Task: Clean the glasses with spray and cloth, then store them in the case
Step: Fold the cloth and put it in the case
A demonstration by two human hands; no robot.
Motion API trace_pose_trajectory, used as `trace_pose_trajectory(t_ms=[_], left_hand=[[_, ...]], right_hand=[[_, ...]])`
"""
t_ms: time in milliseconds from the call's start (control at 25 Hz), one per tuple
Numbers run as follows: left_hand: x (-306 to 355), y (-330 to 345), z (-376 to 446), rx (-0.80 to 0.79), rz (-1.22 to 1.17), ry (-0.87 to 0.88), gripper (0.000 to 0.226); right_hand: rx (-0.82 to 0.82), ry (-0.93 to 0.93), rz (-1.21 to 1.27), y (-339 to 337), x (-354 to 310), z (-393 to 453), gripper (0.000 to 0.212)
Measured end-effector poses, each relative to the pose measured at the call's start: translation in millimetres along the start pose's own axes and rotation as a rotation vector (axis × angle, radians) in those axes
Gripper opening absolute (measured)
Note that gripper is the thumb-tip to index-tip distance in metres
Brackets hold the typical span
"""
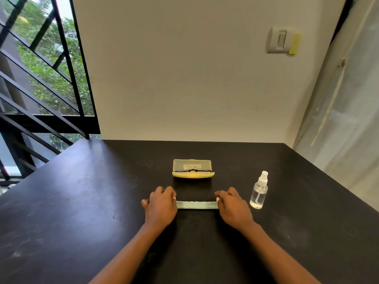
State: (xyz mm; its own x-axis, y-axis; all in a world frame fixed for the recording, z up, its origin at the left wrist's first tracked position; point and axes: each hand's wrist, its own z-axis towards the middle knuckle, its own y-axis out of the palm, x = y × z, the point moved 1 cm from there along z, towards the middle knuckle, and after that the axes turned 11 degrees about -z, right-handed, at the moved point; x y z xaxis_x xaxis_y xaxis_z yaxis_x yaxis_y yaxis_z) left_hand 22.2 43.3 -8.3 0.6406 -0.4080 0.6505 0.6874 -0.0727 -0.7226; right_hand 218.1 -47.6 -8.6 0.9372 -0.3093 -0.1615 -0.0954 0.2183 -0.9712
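A pale green cloth [196,205], folded into a narrow strip, lies flat on the black table [82,201]. My left hand [161,203] holds its left end and my right hand [232,204] holds its right end, fingers curled over the cloth. Beyond the cloth a yellow glasses case [193,174] stands with its translucent lid up. Dark-framed glasses [193,170] rest inside it. A clear spray bottle [259,191] with a white nozzle stands upright just right of my right hand.
The table meets a cream wall [194,78] at the back. A window with black bars [41,78] is at the left and a plastic-sheeted surface [344,119] at the right. A light switch [280,39] is on the wall.
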Motion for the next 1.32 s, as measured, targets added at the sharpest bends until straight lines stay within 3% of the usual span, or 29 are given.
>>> trace_pose_trajectory(t_ms=[120, 280, 480, 800, 920, 1120, 1320], left_hand=[[9.0, 10.5, -15.6, -0.085, 0.143, 0.234, 0.029], [10.3, 21.8, -25.3, -0.164, 0.305, 0.268, 0.040], [-1.3, 20.1, -27.7, -0.126, 0.329, 0.200, 0.043], [-3.8, 9.3, -8.1, -0.069, 0.096, 0.015, 0.022], [-2.6, 2.1, 8.5, -0.124, 0.046, -0.098, 0.010], [2.0, 4.1, 31.7, -0.313, -0.065, -0.300, 0.025], [14.5, 8.0, 34.7, -0.330, -0.095, -0.330, 0.031]], right_hand=[[0.049, -0.119, -0.126, 6.2, -19.2, -9.6, 0.044], [-0.078, -0.201, -0.256, 16.1, -34.4, -16.2, 0.051], [-0.109, -0.135, -0.323, 18.8, -14.7, -23.5, 0.059], [-0.080, 0.006, -0.262, 9.7, -0.8, -27.4, 0.062], [-0.041, -0.035, -0.237, 8.8, -12.2, -28.2, 0.061], [-0.042, -0.125, -0.243, 12.2, -33.3, -29.3, 0.059], [-0.066, -0.137, -0.281, 17.1, -41.7, -28.7, 0.057]])
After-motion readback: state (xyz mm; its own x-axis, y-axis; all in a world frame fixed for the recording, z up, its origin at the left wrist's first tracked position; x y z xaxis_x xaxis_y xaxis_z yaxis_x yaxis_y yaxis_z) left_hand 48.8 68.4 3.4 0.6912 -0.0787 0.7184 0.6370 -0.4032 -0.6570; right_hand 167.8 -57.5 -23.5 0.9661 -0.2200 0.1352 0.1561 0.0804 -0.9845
